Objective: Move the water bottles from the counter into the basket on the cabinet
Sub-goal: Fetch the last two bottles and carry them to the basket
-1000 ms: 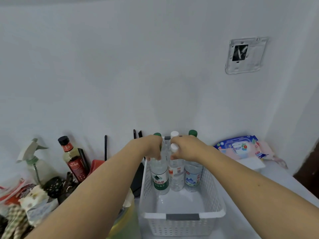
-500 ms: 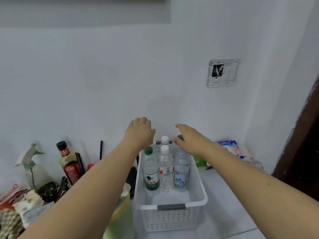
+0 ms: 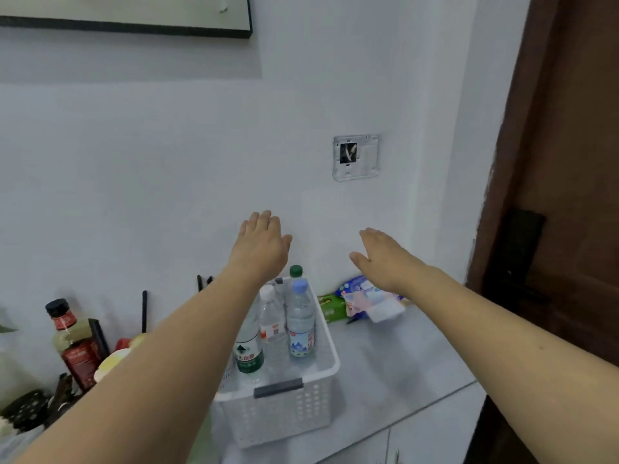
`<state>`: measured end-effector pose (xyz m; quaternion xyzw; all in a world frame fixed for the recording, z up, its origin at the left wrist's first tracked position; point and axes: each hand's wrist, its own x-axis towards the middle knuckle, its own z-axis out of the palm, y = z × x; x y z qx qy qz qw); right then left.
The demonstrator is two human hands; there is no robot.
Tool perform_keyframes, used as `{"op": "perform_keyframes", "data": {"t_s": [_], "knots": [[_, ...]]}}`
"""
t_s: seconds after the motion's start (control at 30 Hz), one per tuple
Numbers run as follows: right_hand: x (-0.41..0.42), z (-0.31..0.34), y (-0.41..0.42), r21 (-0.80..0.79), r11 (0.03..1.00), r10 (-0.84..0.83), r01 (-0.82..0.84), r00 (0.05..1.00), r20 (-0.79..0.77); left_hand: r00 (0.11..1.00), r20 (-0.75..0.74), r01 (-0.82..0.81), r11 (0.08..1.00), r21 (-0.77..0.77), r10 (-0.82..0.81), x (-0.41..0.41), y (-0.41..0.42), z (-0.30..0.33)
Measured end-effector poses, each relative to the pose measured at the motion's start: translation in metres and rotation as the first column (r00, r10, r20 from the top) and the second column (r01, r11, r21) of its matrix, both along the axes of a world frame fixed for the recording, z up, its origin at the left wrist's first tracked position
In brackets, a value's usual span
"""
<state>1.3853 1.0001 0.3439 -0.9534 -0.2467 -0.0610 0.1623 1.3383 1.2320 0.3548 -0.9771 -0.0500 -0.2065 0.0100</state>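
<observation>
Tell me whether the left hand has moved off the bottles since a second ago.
Yes. The left hand has lifted off the bottle caps, now open above the white plastic basket.

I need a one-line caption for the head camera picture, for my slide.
Both hands, left and right, hover open above water bottles standing upright in the white basket on the cabinet.
</observation>
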Motion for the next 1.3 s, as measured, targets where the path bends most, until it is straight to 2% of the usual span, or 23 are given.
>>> {"op": "perform_keyframes", "data": {"t_s": [0.17, 0.33, 0.5, 0.67, 0.87, 1.03, 1.13, 1.3], "knots": [[-0.024, 0.012, -0.082, -0.013, 0.98, -0.197, 0.197, 0.98, 0.012, 0.979, 0.026, 0.202, 0.979, 0.004, -0.202, 0.03, -0.079, 0.009], [-0.066, 0.022, -0.179, 0.014, 0.909, -0.417, 0.417, 0.909, 0.005, 0.895, 0.033, 0.442, 0.894, 0.076, -0.445, 0.045, -0.193, 0.011], [-0.124, 0.023, -0.272, -0.003, 0.769, -0.639, 0.64, 0.768, 0.029, 0.75, 0.039, 0.656, 0.75, 0.08, -0.66, 0.034, -0.312, 0.012], [-0.204, 0.02, -0.346, -0.008, 0.58, -0.815, 0.815, 0.58, 0.023, 0.574, 0.008, 0.818, 0.574, 0.023, -0.819, -0.008, -0.42, 0.011], [-0.306, 0.018, -0.409, -0.014, 0.333, -0.943, 0.943, 0.333, 0.017, 0.351, -0.016, 0.936, 0.351, -0.007, -0.936, -0.077, -0.529, 0.013], [-0.364, 0.015, -0.442, -0.019, 0.193, -0.981, 0.981, 0.193, -0.007, 0.2, -0.042, 0.98, 0.199, 0.008, -0.979, -0.123, -0.585, 0.01], [-0.383, 0.013, -0.459, -0.013, 0.151, -0.989, 0.988, 0.151, 0.001, 0.161, -0.065, 0.987, 0.161, 0.006, -0.985, -0.139, -0.607, 0.008], [-0.391, 0.013, -0.478, 0.005, 0.164, -0.986, 0.986, 0.164, 0.028, 0.173, -0.05, 0.984, 0.176, -0.04, -0.984, -0.147, -0.624, 0.008]]}}
